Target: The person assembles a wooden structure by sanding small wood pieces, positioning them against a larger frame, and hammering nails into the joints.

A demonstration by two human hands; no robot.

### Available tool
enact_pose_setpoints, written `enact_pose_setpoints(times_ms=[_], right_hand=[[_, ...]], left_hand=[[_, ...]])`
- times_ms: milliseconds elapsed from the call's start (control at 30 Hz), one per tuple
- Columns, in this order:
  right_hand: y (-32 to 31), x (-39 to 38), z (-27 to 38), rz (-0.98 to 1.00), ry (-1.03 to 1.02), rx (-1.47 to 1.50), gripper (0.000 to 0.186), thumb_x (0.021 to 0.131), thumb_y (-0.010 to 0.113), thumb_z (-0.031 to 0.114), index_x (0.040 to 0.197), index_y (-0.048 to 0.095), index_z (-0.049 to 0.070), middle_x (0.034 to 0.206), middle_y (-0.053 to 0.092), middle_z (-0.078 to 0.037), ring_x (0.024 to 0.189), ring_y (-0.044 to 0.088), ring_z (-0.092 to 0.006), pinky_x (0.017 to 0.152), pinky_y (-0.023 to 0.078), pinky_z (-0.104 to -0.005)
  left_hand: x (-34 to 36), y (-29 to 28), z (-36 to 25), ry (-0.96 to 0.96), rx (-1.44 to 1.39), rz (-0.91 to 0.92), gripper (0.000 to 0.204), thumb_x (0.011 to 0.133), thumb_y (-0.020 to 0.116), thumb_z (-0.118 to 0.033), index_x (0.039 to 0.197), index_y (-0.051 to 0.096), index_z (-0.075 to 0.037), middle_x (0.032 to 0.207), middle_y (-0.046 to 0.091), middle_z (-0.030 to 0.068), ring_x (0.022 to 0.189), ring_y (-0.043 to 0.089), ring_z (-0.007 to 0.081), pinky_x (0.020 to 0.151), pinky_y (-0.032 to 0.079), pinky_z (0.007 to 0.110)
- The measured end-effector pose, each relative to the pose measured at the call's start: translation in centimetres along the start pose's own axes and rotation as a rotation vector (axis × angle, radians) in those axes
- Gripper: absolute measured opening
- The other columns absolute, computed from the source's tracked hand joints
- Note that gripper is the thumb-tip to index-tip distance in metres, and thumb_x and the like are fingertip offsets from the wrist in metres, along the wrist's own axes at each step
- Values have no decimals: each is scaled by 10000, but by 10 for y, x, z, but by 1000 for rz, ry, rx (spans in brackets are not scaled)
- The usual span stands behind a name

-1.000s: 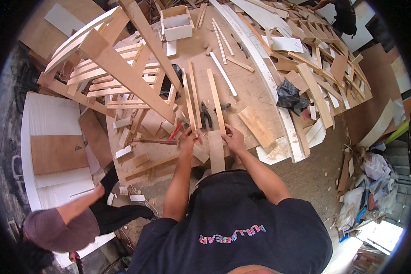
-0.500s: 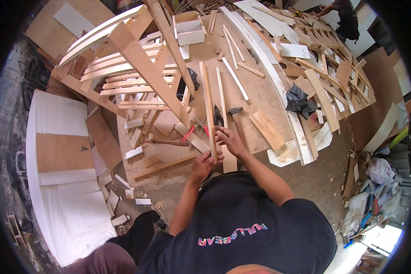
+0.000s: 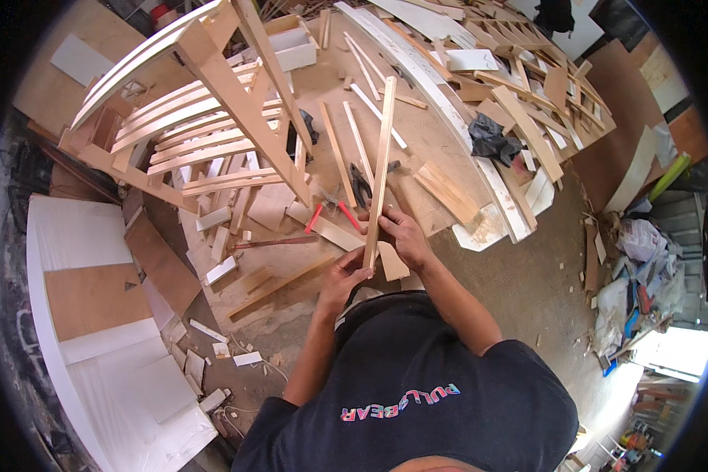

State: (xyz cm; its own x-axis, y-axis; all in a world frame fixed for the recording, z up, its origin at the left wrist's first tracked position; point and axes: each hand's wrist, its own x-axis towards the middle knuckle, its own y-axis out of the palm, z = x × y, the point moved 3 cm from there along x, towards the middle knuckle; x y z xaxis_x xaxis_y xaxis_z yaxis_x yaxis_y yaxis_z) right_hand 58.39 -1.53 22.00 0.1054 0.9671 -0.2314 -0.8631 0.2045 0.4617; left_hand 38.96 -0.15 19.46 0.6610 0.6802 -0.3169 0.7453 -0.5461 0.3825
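Note:
My left hand (image 3: 344, 277) grips the lower end of a long, narrow wooden strip (image 3: 385, 141), which is raised over the workbench. My right hand (image 3: 397, 236) holds the same strip a little higher, its fingers wrapped around it. Behind it lie black pliers (image 3: 360, 183) and what looks like a hammer, partly hidden. Left of these are a red-handled tool (image 3: 317, 218), loose strips (image 3: 337, 149) and wood offcuts. A wide, short board (image 3: 393, 263) sits just below my right hand.
A slatted wooden frame (image 3: 228, 102) fills the upper left, near a white box (image 3: 291, 43). A long white board (image 3: 440, 94), black plastic (image 3: 492, 138) and heaped offcuts lie to the right. White panels (image 3: 126, 330) are at lower left, bagged clutter (image 3: 637, 259) at far right.
A strip has been lifted off the bench and now stands out diagonally in both my hands. The co-worker at lower left has left the view, and my view has shifted slightly.

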Motion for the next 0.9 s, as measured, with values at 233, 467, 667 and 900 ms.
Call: enact_pose_setpoints(times_ms=[233, 467, 667, 900], right_hand=[[-2, -26, 20, -48, -18, 167, 569, 1080, 588, 168, 1588, 381, 14, 1287, 670, -114, 1125, 693, -207, 958, 598, -365], [-28, -35, 48, -9, -44, 165, 590, 1094, 567, 187, 1595, 321, -2, 1301, 661, -179, 1145, 693, -257, 994, 594, -432], [-67, -27, 51, 173, 196, -139, 523, 1061, 642, 361, 1423, 549, -5, 1176, 723, -136, 886, 721, -167, 770, 591, -312], [-134, -10, 4, 180, 60, -684, 533, 999, 682, 433, 1389, 635, 72, 1178, 746, -164, 857, 730, -276, 790, 583, -379]], left_hand=[[-24, 33, -35, 155, 82, 6, 572, 882, 778, 75, 1421, 585, 63, 1262, 686, 128, 1126, 668, 186, 989, 563, 324], [-38, 80, -37, 390, 321, -198, 506, 888, 771, 69, 1369, 615, 86, 1238, 683, 139, 1093, 683, 200, 965, 576, 324], [-54, 129, -23, 751, 625, -615, 390, 913, 715, 105, 1297, 647, 111, 1196, 662, 159, 1080, 702, 240, 917, 597, 331], [-87, 166, -9, 926, 703, -953, 335, 935, 666, 93, 1269, 651, 77, 1119, 634, 165, 1037, 727, 294, 897, 607, 385]])
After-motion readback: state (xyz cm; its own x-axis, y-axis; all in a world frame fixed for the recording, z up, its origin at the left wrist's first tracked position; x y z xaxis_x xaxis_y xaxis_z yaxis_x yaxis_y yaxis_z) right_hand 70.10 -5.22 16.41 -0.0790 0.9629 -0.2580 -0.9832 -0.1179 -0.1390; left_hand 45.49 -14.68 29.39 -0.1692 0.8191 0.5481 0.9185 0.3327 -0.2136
